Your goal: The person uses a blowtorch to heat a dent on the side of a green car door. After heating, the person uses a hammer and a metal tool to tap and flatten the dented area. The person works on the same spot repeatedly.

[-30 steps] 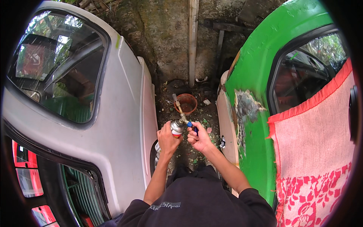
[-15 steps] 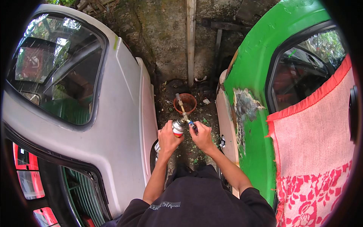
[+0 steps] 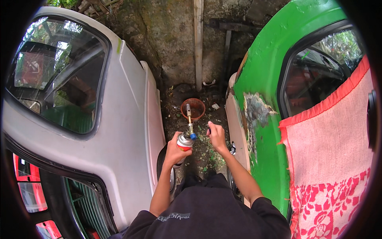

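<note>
My left hand [image 3: 173, 153] is closed around a silver gas canister [image 3: 186, 141] with a red and white band. A blowtorch head [image 3: 189, 119] is fitted on the canister, with its metal nozzle pointing forward and a blue knob [image 3: 193, 136] at its base. My right hand [image 3: 216, 135] is apart from the torch, just to the right of it, fingers closed on a small dark object [image 3: 209, 130] that is mostly hidden; it may be a lighter. Beyond the nozzle an orange-brown pot [image 3: 201, 109] sits on the littered ground.
A pale grey car body [image 3: 123, 147] with windows stands close on my left. A green car body [image 3: 262, 155] with a flaking patch [image 3: 258, 109] stands on my right, a pink-and-red cloth [image 3: 326, 151] draped over it. Ahead are a stained wall [image 3: 171, 47] and an upright post [image 3: 198, 47].
My right hand has moved off the torch's blue knob, slightly up and to the right, carrying the small dark object. The torch now points more directly forward, and the canister is slightly lower.
</note>
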{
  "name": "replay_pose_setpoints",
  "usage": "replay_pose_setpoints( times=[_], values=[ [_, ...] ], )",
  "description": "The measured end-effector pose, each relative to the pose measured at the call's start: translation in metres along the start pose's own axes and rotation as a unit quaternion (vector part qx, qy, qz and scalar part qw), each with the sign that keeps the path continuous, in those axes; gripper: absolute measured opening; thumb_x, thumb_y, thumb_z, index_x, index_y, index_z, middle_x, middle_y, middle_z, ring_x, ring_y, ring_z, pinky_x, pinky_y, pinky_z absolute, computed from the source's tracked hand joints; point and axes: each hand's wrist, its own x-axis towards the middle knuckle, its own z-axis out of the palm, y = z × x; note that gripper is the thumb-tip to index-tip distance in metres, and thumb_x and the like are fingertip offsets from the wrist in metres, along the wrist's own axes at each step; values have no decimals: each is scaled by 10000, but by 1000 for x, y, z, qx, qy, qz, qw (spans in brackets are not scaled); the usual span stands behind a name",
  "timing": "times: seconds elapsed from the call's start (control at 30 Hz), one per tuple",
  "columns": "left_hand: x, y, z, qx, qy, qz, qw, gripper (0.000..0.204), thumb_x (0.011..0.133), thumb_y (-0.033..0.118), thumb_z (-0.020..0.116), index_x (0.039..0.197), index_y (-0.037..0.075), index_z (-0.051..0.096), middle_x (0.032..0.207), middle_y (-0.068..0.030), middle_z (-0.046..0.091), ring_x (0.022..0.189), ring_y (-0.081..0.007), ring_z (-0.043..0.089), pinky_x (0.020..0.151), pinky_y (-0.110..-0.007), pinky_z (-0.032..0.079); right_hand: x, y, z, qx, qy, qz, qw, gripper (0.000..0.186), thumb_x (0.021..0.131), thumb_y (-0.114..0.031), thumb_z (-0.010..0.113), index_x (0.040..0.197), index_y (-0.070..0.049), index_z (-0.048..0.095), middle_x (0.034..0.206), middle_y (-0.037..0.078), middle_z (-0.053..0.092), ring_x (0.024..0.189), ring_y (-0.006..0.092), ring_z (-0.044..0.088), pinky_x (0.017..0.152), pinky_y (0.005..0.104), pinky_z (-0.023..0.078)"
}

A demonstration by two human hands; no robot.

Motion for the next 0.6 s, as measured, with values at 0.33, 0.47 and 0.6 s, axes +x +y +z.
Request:
replay_pose_setpoints(
  times=[0.33,0.47,0.6],
  values=[
    [-19,21,-12,-55,-56,-7,997,588,611,61,837,1127,36,557,938,-39,673,883,-105,630,833,-290,516,42,-2,22,210,-69,191,956,498,973,-426,321,618,-99,441,515,-11,405,391,105,333,358,276,242],
    [-24,16,-18,-67,-71,-9,995,584,610,46,827,1127,35,555,928,-29,668,872,-99,623,822,-285,518,46,-7,30,201,-83,188,958,517,975,-435,321,610,-92,449,507,-7,406,391,107,335,363,284,246],
    [-26,17,-22,-71,-101,-14,992,578,606,29,819,1119,35,553,908,-17,660,848,-90,617,806,-278,520,50,-13,42,188,-72,141,969,502,976,-458,320,612,-120,391,490,-38,326,370,86,235,349,266,181]
  ],
)
